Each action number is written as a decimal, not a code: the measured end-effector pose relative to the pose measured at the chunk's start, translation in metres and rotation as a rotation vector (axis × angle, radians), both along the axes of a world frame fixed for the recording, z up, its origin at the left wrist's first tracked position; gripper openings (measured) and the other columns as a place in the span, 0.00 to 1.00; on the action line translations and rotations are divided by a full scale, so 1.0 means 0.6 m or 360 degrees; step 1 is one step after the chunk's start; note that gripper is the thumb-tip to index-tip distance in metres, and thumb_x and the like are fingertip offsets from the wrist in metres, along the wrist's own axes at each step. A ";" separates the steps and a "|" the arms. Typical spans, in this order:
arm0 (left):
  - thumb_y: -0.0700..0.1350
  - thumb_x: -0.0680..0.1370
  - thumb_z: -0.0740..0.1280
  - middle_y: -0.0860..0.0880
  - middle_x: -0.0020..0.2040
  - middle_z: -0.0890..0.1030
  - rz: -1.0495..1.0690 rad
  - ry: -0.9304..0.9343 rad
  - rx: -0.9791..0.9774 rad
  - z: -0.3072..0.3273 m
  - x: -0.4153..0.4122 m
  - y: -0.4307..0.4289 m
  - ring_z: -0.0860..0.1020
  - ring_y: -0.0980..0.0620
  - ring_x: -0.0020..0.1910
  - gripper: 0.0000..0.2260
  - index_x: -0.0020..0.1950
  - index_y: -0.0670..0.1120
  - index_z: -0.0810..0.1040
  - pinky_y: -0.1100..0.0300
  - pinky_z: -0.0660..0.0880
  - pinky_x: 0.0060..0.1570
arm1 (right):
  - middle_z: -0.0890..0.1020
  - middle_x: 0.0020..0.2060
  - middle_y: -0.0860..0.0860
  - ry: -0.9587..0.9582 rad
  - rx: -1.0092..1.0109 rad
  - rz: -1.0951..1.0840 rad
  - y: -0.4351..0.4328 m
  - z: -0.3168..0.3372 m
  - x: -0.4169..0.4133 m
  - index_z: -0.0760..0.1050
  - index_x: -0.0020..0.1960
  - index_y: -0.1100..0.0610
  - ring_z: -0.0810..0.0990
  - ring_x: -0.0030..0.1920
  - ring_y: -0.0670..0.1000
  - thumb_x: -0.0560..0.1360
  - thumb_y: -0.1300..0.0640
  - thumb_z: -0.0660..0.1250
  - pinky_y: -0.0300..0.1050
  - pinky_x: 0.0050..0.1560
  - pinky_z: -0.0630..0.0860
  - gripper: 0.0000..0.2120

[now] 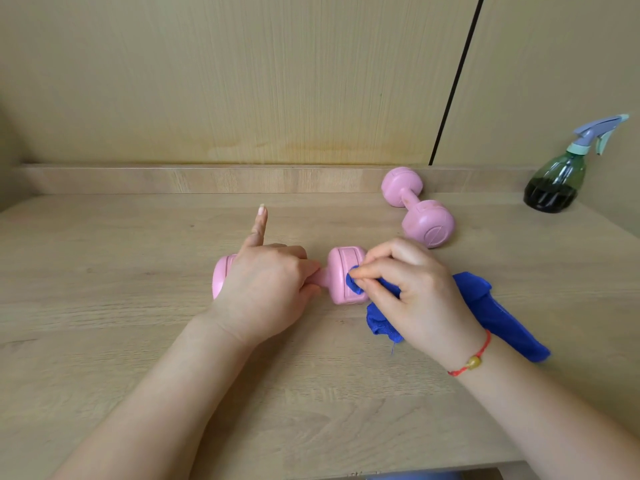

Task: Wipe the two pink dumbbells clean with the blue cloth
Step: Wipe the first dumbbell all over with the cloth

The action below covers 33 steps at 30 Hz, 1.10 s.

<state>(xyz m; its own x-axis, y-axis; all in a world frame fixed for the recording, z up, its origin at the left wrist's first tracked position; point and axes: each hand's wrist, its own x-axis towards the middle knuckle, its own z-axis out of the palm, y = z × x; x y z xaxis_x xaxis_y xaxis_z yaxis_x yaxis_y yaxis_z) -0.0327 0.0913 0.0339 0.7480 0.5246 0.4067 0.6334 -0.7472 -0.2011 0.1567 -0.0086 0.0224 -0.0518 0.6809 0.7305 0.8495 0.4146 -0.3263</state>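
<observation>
The wooden table filled most of the view, with a low ledge at its far edge against a panelled wall. On it, near the middle, the nearer pink dumbbell lay on its side, its bar running left to right. The left hand was curled over the bar, fingers wrapped round it, while the index finger stuck out straight and pointed away from the person. That hand hid most of the bar and part of the left head, so only a pink rim showed beside the knuckles. The right hand pinched a bunched fold of the blue cloth between thumb and fingertips and pressed it against the end face of the right head. The rest of the cloth trailed under the palm and out past the wrist, lying on the table; how much was gathered inside the hand could not be made out. The second pink dumbbell lay well apart, farther back and to the right, untouched, angled toward the ledge. A green spray bottle stood upright near the right edge. A red cord bracelet with one bead circled the right wrist.
</observation>
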 end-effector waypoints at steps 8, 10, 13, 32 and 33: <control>0.52 0.83 0.52 0.53 0.42 0.79 0.0241 0.0537 -0.0134 0.040 0.021 0.011 0.80 0.53 0.45 0.15 0.52 0.53 0.78 0.43 0.33 0.74 | 0.78 0.42 0.45 0.0337 -0.0437 -0.0268 0.061 0.044 -0.012 0.84 0.42 0.49 0.79 0.44 0.47 0.73 0.58 0.72 0.50 0.49 0.76 0.05; 0.51 0.83 0.51 0.54 0.43 0.80 0.0230 0.0543 -0.0156 0.039 0.025 0.016 0.80 0.53 0.46 0.15 0.53 0.53 0.78 0.46 0.33 0.74 | 0.77 0.42 0.45 0.0307 -0.0456 -0.0338 0.074 0.048 -0.012 0.83 0.41 0.49 0.78 0.44 0.47 0.74 0.57 0.71 0.50 0.49 0.76 0.05; 0.49 0.83 0.51 0.54 0.43 0.80 0.0318 0.0503 -0.0122 0.035 0.028 0.011 0.80 0.53 0.48 0.15 0.54 0.53 0.79 0.48 0.35 0.74 | 0.78 0.43 0.49 0.0214 -0.0427 -0.0382 0.089 0.044 -0.015 0.84 0.43 0.52 0.78 0.45 0.52 0.75 0.57 0.69 0.52 0.48 0.76 0.05; 0.39 0.58 0.78 0.52 0.21 0.70 0.0046 0.0090 0.0192 -0.008 0.017 -0.009 0.67 0.50 0.16 0.12 0.27 0.49 0.77 0.44 0.65 0.67 | 0.76 0.39 0.51 -0.0220 -0.0437 -0.0374 0.071 0.074 -0.019 0.86 0.49 0.53 0.75 0.38 0.52 0.77 0.60 0.67 0.50 0.54 0.64 0.09; 0.39 0.58 0.78 0.53 0.21 0.69 0.0056 0.0096 0.0175 -0.010 0.016 -0.010 0.67 0.50 0.16 0.12 0.28 0.50 0.77 0.45 0.66 0.67 | 0.77 0.42 0.51 -0.0230 -0.0549 -0.0411 0.082 0.084 -0.022 0.85 0.50 0.52 0.76 0.42 0.52 0.78 0.59 0.66 0.48 0.54 0.59 0.09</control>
<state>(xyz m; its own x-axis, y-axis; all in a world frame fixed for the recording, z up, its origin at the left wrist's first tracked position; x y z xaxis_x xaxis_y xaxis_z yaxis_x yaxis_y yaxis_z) -0.0233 0.0851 0.0278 0.7546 0.5057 0.4182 0.6433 -0.6960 -0.3190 0.1435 0.0404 0.0725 0.0673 0.8873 0.4562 0.9577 0.0707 -0.2788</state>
